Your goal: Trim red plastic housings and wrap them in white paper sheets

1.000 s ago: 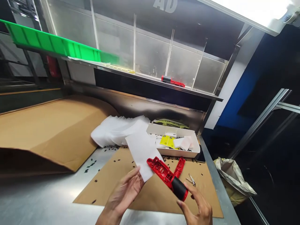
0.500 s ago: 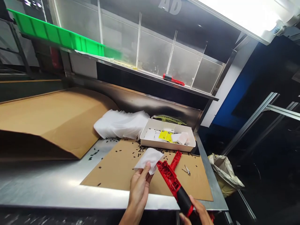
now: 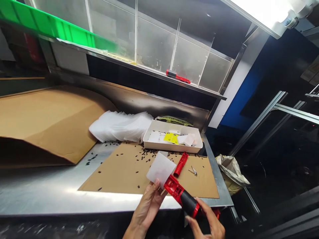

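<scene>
Pinched in my left hand (image 3: 152,196) is a white foam pouch (image 3: 161,168). The front end of a red and black plastic housing (image 3: 181,195) sits at the pouch's lower right edge, partly hidden by it; whether it is inside I cannot tell. My right hand (image 3: 208,220) holds the housing by its black end, between thumb and fingers. Beyond the hands, a second red plastic part (image 3: 181,164) lies on the cardboard sheet (image 3: 119,172). Nail clippers (image 3: 193,171) rest to the right of that part.
A stack of white foam pouches (image 3: 119,126) stands behind the cardboard, beside a white tray (image 3: 171,146) holding papers. Small black pieces (image 3: 146,153) are scattered about. A large cardboard box (image 3: 50,122) is at left, a bag (image 3: 231,172) at right, and a red-black part (image 3: 177,76) on the shelf.
The pouch and the housing have come together, with the housing's front end now at the pouch's edge. My right hand has moved up into view. The view has shifted slightly.
</scene>
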